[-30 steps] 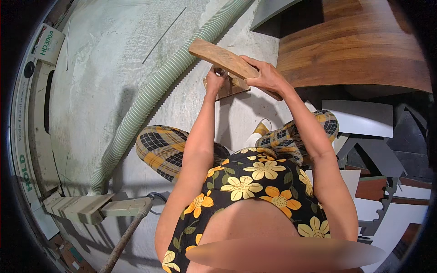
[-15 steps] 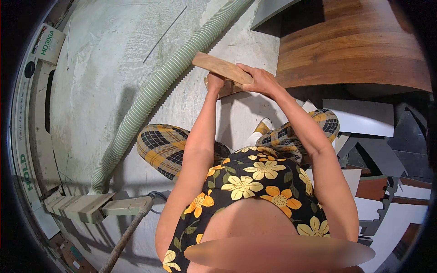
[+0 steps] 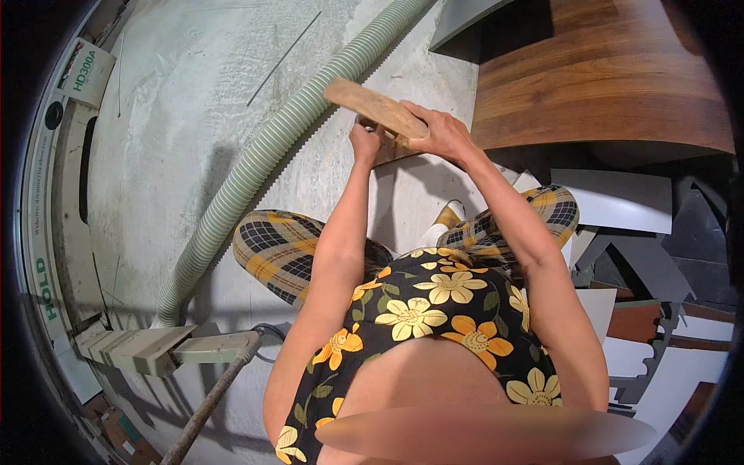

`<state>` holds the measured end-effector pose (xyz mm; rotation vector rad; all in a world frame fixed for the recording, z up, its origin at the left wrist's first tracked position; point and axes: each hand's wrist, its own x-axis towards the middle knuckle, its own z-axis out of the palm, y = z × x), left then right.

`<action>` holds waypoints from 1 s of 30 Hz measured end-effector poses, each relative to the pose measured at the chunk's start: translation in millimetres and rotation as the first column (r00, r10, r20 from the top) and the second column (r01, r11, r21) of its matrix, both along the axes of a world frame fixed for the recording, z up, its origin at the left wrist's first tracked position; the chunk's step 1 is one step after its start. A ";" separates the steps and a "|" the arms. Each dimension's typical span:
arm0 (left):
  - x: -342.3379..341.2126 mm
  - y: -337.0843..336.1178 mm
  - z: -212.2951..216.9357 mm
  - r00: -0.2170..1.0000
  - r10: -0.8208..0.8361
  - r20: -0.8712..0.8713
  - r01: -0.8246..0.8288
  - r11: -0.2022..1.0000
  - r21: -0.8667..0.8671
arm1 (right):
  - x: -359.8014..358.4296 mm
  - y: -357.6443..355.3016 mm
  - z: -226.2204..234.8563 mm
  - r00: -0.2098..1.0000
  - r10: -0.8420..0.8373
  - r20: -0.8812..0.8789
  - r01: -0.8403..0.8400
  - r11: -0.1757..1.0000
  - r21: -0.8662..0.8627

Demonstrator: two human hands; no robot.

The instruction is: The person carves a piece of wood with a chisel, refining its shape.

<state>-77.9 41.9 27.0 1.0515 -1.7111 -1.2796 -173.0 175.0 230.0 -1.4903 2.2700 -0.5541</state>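
A light-brown wooden block (image 3: 372,105) slants up to the left in front of me. My right hand (image 3: 443,133) is closed round its right end, with the block's far end sticking out over the hose. Just under the block, my left hand (image 3: 365,144) is curled into a fist. A small dark, shiny part shows at its top, but what the fingers hold is mostly hidden. Behind the two hands a brown wooden piece (image 3: 397,149) is partly visible, low between them. How it joins the block I cannot tell.
A ribbed pale-green hose (image 3: 256,163) runs diagonally across the concrete floor. At the right lies a large wood-grain panel (image 3: 589,93), with white and grey board offcuts (image 3: 612,201) below it. A beige machine (image 3: 46,194) lines the left, and a thin rod (image 3: 284,59) lies beyond the hose.
The block has tilted, its left end rising slightly. My left fist has separated a little from the block's underside, and the dark part at its top has come into view.
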 end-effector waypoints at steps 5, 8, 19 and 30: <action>4.3 0.2 10.8 0.997 -0.019 0.069 0.016 0.999 0.038 | -6.8 1.0 16.8 0.996 -0.059 0.059 0.064 0.995 -0.075; 4.3 3.6 12.1 0.999 0.025 0.038 -0.026 1.000 0.007 | -6.2 2.5 23.7 0.997 -0.059 0.043 0.063 0.994 -0.089; -3.3 13.8 -13.7 0.992 0.108 -0.069 -0.105 0.994 0.043 | -1.7 12.2 -11.9 0.993 0.088 -0.074 -0.080 0.991 0.105; 1.9 7.0 12.8 0.988 0.149 0.046 -0.151 0.988 0.034 | -17.0 11.1 -13.8 0.997 -0.013 0.071 0.009 0.999 0.044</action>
